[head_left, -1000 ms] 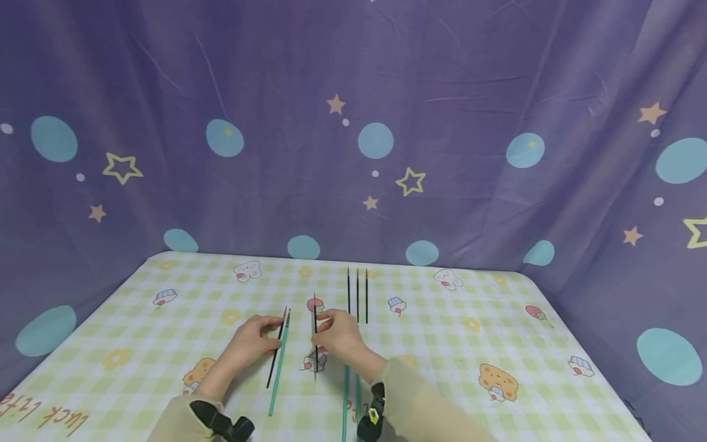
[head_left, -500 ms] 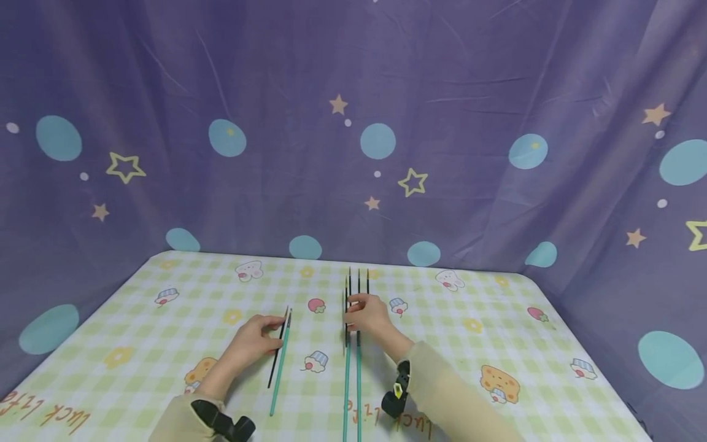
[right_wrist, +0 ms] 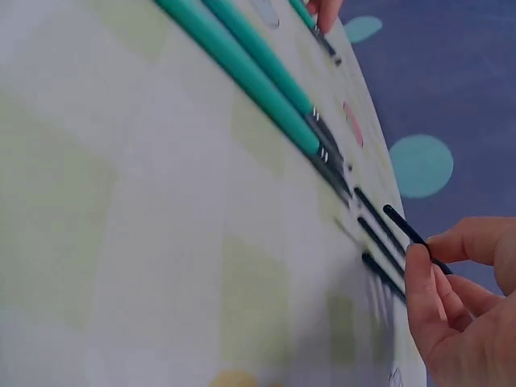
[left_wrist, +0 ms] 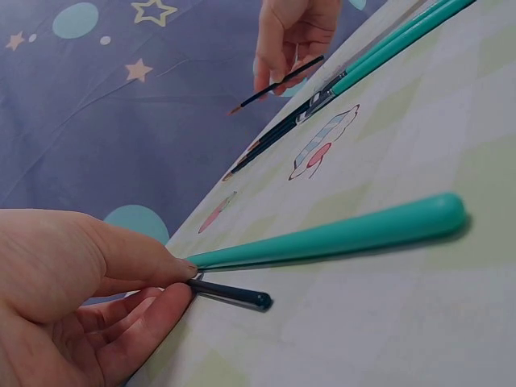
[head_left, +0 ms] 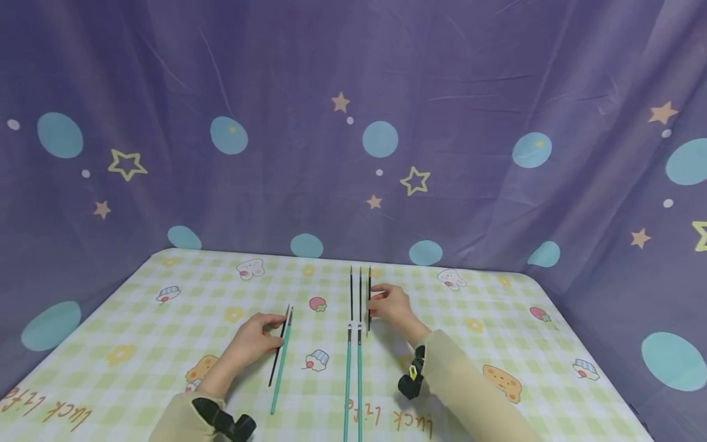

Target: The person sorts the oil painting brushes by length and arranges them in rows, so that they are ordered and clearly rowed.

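Note:
In the head view, my left hand (head_left: pixel 255 339) pinches a thin black paintbrush (head_left: pixel 274 362) at the left of centre. A teal-handled paintbrush (head_left: pixel 280 374) lies against the thumb tip; whether it is also pinched I cannot tell. My right hand (head_left: pixel 393 307) holds another black paintbrush (right_wrist: pixel 407 227) between thumb and fingers, raised over the table. Beneath it lie several black paintbrushes in a row, among them the left one (head_left: pixel 351 294) and the middle one (head_left: pixel 361 298). In the head view the held brush overlaps the rightmost of them.
Two teal-handled paintbrushes (head_left: pixel 347 374) lie side by side in front of the black row, bristles pointing away from me. A checked cloth with printed cartoons covers the table (head_left: pixel 458 368). Behind its far edge hangs a purple curtain (head_left: pixel 309 184).
My right hand has carried its black paintbrush rightward from near my left hand, across the row, to its right end. My left hand and its brushes have stayed in place.

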The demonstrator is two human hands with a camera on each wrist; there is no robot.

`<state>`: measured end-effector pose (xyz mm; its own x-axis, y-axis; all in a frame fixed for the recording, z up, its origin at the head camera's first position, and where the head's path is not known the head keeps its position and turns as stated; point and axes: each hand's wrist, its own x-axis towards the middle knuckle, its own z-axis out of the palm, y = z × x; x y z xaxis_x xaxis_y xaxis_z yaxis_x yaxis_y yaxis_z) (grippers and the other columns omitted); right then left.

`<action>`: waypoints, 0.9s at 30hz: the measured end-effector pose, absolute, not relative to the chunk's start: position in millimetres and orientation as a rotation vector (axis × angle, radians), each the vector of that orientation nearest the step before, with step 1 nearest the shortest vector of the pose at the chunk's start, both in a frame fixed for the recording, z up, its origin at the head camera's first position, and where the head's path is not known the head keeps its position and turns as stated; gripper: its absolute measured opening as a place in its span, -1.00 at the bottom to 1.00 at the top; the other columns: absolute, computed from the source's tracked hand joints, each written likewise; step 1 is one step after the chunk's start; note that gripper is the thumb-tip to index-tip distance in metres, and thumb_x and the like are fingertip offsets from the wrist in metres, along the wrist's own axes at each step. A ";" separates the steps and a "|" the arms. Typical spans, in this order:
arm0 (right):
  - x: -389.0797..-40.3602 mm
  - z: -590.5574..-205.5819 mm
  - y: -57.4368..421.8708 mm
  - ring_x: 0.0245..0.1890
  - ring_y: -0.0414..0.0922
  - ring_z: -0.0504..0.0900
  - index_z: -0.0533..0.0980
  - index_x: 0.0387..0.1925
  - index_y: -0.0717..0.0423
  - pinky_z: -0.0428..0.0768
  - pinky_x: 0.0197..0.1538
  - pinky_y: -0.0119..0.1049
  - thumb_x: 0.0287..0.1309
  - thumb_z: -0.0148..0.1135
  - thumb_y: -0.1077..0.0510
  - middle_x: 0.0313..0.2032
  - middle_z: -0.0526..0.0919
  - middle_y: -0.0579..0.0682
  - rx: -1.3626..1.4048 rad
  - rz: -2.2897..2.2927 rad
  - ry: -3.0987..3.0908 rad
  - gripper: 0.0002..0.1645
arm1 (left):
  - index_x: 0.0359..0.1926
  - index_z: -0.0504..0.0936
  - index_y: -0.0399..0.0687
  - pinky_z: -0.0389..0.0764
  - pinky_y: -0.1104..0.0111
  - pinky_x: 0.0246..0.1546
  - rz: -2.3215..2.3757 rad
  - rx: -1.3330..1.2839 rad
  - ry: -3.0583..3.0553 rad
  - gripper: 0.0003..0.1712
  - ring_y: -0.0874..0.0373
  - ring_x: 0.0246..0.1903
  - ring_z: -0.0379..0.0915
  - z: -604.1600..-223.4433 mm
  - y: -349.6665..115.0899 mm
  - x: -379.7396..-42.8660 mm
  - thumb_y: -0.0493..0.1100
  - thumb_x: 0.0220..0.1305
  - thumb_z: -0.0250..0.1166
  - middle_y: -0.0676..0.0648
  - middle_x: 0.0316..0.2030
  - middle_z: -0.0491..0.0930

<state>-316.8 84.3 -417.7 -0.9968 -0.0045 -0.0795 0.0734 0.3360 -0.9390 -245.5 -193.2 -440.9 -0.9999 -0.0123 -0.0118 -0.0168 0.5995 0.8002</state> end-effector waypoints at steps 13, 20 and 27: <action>-340.6 -435.0 99.9 -0.65 -0.20 0.57 0.53 -0.10 0.31 0.63 -0.47 -0.32 -0.17 0.22 0.42 -0.37 0.61 0.14 0.068 -1.770 2.615 -0.55 | 0.09 0.50 -0.21 0.55 0.45 -0.52 1.412 -0.035 2.800 -0.45 0.15 -0.41 0.37 -442.0 -192.9 -247.1 -0.33 -0.02 0.30 -0.18 -0.11 0.41; -343.3 -440.5 101.2 -0.62 -0.20 0.59 0.52 -0.10 0.30 0.62 -0.46 -0.34 -0.13 0.25 0.40 -0.35 0.62 0.14 0.080 -1.766 2.636 -0.57 | 0.08 0.50 -0.22 0.55 0.45 -0.52 1.429 -0.030 2.798 -0.46 0.15 -0.41 0.37 -441.7 -192.8 -247.0 -0.34 -0.03 0.30 -0.18 -0.12 0.42; -343.5 -440.3 100.3 -0.66 -0.23 0.57 0.54 -0.14 0.32 0.62 -0.48 -0.35 -0.17 0.28 0.41 -0.37 0.65 0.15 0.088 -1.765 2.670 -0.59 | 0.07 0.51 -0.22 0.54 0.45 -0.53 1.424 -0.033 2.804 -0.46 0.16 -0.45 0.36 -441.8 -193.3 -246.0 -0.34 -0.03 0.30 -0.17 -0.14 0.42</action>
<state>-343.5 100.3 -440.3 -0.9967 0.0789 0.0201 0.0124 0.3911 -0.9203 -246.0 -193.3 -441.8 -0.9998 -0.0201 -0.0067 -0.0173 0.5897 0.8074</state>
